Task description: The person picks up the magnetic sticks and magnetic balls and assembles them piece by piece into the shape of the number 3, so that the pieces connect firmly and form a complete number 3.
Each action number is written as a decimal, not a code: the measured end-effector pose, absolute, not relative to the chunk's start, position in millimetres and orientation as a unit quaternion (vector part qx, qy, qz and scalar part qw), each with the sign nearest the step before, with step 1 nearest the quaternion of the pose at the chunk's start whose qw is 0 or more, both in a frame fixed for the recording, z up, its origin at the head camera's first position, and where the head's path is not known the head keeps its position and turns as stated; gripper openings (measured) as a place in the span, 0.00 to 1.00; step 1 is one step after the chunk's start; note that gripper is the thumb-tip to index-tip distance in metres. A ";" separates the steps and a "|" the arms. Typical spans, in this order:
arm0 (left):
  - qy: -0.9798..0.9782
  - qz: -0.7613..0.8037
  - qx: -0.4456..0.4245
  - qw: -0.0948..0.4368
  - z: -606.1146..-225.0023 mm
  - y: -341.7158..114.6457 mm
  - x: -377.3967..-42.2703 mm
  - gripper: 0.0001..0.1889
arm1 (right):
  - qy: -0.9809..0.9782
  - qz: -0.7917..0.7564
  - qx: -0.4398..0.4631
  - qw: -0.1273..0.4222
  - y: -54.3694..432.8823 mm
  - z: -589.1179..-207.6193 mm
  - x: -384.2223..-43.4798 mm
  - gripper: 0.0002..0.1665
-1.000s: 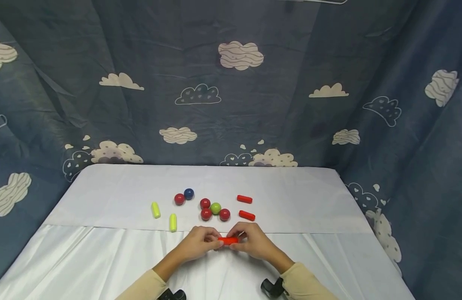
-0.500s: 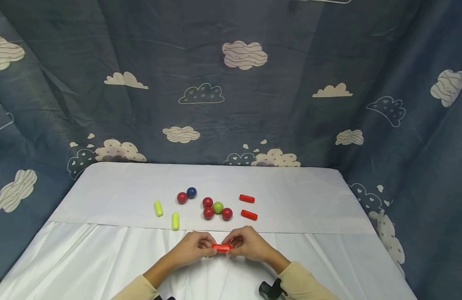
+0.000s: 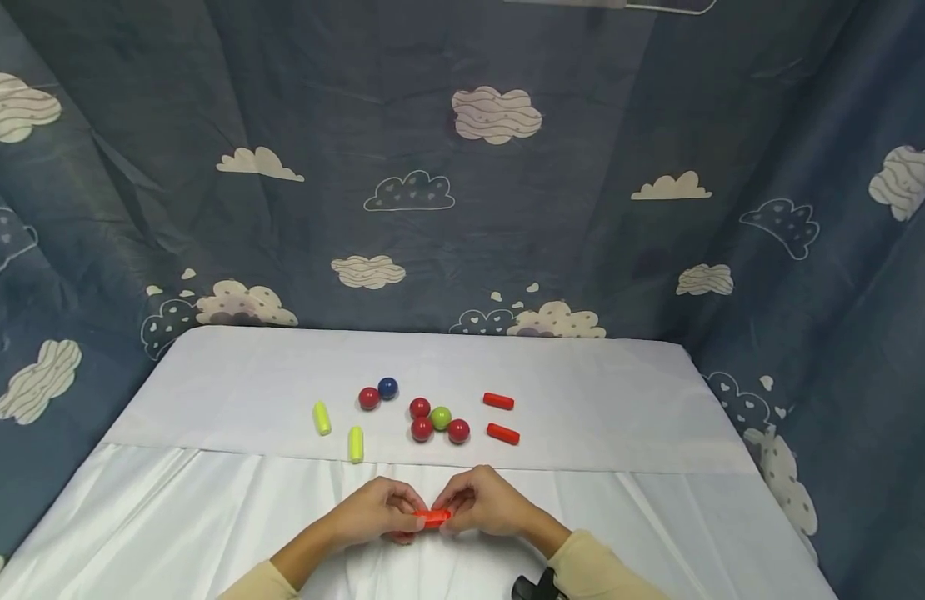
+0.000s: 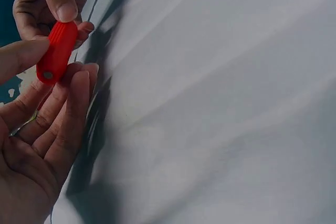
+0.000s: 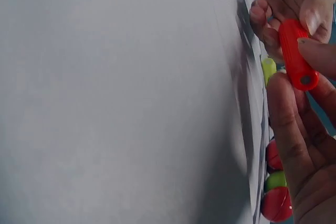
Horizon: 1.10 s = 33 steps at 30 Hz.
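Observation:
Both hands pinch one short red plastic stick (image 3: pixel 434 518), held lengthwise between them above the white cloth near its front. My left hand (image 3: pixel 374 510) has thumb and fingers at the stick's left end. At the right end sit the thumb and fingertips of my right hand (image 3: pixel 487 502). Grooves run along the red stick (image 4: pixel 59 48) in the left wrist view, and a small grey disc shows in its end. The right wrist view also shows a grey disc in the near end of the red stick (image 5: pixel 295 51).
Beyond the hands lie red balls (image 3: pixel 458 431), a green ball (image 3: pixel 441 418) and a blue ball (image 3: pixel 387 388). Two yellow sticks (image 3: pixel 356 445) lie to the left, two more red sticks (image 3: pixel 503 434) to the right. A cloud-patterned curtain (image 3: pixel 560 250) hangs behind the white-covered table (image 3: pixel 597 400).
Both hands have drawn the red stick nearer the body and slightly left, keeping their pinch on it. The balls and other sticks lie as before; the head view has shifted a little.

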<state>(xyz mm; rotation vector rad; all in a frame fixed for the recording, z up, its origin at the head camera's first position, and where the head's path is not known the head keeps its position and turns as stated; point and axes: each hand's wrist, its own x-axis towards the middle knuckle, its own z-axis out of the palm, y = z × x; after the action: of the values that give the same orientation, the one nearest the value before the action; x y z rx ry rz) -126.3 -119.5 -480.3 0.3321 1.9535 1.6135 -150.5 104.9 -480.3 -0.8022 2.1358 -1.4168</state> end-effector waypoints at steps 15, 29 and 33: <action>0.739 0.582 0.131 0.314 -482.3 -127.2 -122.8 0.07 | 0.739 -0.527 -0.307 0.285 101.4 -487.6 -150.7 0.11; 0.739 0.572 0.136 0.328 -489.0 -129.3 -125.9 0.07 | 0.749 -0.511 -0.301 0.294 100.8 -489.7 -148.8 0.11; 0.740 0.574 0.135 0.323 -489.1 -129.6 -126.4 0.07 | 0.746 -0.515 -0.305 0.292 100.2 -488.4 -149.1 0.11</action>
<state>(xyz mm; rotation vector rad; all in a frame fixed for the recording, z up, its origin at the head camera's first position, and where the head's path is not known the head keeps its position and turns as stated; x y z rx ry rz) -126.4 -129.6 -489.1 0.3530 1.9421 1.5077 -149.1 100.2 -488.4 -0.8133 1.9878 -1.3728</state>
